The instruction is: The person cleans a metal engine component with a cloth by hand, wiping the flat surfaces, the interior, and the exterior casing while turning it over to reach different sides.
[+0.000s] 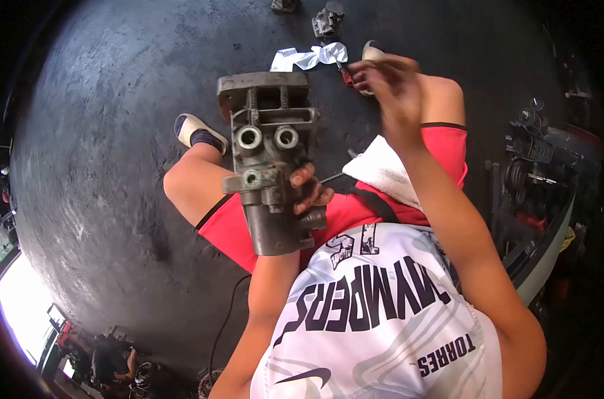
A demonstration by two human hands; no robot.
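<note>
Holding this metal part (265, 159) up in front of the lap, flat end away from the body, looks like a job for a full wrap; the left hand (308, 193) has its fingers curled round the side, and I'd keep the palm well under the round end, since it's probably heavy and maybe greasy; fingertips alone could slip imo. Right hand (398, 93) is up by the right knee, blurry but loosely open, nothing visible in it; handy for steadying the flat end. White towel (382, 169) is on the right thigh; a white rag (312, 58) is further out, towards the dark floor's (102, 133) far edge.
</note>
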